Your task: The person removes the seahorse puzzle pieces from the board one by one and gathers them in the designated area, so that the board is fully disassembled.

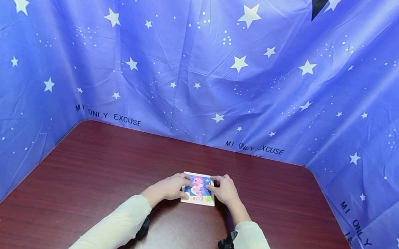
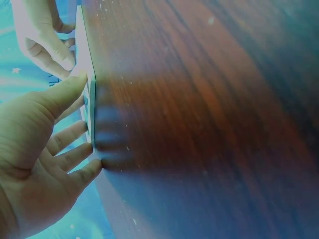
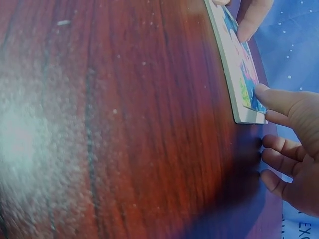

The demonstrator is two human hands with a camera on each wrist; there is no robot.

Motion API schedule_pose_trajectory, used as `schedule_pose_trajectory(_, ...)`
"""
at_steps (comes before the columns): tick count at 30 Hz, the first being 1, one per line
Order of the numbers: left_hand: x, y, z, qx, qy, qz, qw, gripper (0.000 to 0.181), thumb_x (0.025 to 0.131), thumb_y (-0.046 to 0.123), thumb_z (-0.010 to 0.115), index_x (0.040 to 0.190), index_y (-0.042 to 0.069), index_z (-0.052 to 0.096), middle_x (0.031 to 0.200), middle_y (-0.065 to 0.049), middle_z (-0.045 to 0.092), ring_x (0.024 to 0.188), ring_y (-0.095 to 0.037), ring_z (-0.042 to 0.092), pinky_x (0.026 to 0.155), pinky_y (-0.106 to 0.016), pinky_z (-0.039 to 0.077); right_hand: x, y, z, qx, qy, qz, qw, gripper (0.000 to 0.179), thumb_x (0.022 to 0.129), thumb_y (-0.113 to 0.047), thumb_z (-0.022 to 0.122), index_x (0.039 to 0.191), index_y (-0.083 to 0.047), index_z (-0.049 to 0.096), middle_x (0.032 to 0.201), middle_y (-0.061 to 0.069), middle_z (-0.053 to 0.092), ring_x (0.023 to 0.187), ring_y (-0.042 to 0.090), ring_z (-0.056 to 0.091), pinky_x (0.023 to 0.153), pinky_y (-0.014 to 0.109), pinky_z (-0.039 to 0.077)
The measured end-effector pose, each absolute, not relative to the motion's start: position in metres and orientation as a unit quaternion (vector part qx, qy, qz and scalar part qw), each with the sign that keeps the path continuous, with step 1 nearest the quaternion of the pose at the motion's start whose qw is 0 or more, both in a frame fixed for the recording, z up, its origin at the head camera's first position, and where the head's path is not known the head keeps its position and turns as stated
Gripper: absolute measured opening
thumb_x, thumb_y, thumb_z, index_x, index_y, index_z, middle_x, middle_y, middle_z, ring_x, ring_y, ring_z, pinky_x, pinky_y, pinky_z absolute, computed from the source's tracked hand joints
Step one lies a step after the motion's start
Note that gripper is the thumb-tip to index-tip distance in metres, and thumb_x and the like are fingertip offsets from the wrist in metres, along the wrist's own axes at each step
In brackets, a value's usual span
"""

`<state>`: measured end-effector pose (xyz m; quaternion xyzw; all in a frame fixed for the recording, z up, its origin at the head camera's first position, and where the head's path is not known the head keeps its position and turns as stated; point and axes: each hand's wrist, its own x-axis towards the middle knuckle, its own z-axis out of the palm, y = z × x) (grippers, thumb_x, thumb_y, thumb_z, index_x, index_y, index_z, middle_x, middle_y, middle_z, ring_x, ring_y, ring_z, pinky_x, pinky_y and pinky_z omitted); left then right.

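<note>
A small square picture board [image 1: 198, 188] with a white border lies flat on the table. Its picture is a pink seahorse-like figure on blue, with yellow and green along the near side. My left hand [image 1: 173, 186] rests at the board's left side, thumb by the near left corner and fingertips over the picture. From the right, my right hand [image 1: 226, 190] touches the board, its thumb [image 3: 274, 98] on the picture and a finger at the far right corner. In the right wrist view, the other fingers stay beside the board, over the table.
The dark red wooden table [image 1: 95, 212] has rounded far corners. Blue curtains [image 1: 179, 53] with white stars and printed words surround it at the back and sides. A black device [image 1: 226, 245] sits at the right wrist, another [image 1: 143, 228] at the left.
</note>
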<state>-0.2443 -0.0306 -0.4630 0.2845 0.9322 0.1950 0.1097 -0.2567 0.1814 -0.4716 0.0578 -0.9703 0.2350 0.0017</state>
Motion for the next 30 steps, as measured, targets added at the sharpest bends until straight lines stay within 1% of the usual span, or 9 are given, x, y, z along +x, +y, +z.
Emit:
schedule_pose_trajectory(7,-0.2418,-0.0301,-0.459,0.28,0.93,0.207,0.118,0.042,0.087,0.024,0.066,0.126,0.011,0.06,0.139,-0.011,0.046,0.131,-0.028,0.04,0.108,-0.04,0.035,-0.2582,0.1803,-0.4737,0.043,-0.967,0.25,0.003,0.039,0.079,-0.029,0.073,0.113,-0.009,0.067,0.09,0.007,0.054,0.081,0.019,0.048,0.073,0.034,0.042)
schedule_pose_trajectory(16,-0.2446,-0.0297,-0.4607,0.279,0.932,0.203,0.116,0.042,0.086,0.023,0.067,0.125,0.012,0.06,0.139,-0.01,0.046,0.13,-0.026,0.041,0.107,-0.039,0.036,-0.2577,0.1775,-0.4738,0.036,-0.957,0.287,0.019,0.037,0.077,-0.023,0.075,0.108,-0.005,0.067,0.091,0.008,0.057,0.08,0.02,0.052,0.074,0.036,0.044)
schedule_pose_trajectory(20,-0.2448,-0.0287,-0.46,0.277,0.932,0.203,0.117,0.041,0.086,0.023,0.067,0.125,0.011,0.06,0.139,-0.01,0.046,0.131,-0.027,0.04,0.108,-0.039,0.035,-0.2571,0.177,-0.4723,0.038,-0.952,0.302,0.029,0.036,0.075,-0.021,0.076,0.105,-0.002,0.067,0.088,0.008,0.058,0.078,0.019,0.053,0.073,0.034,0.044)
schedule_pose_trajectory(30,-0.2429,-0.028,-0.4599,0.273,0.933,0.202,0.118,0.041,0.086,0.023,0.067,0.125,0.012,0.06,0.139,-0.01,0.046,0.134,-0.029,0.036,0.11,-0.04,0.033,-0.2561,0.1751,-0.4727,0.026,-0.948,0.316,0.027,0.035,0.076,-0.02,0.076,0.105,-0.002,0.066,0.086,0.007,0.058,0.076,0.017,0.051,0.07,0.03,0.042)
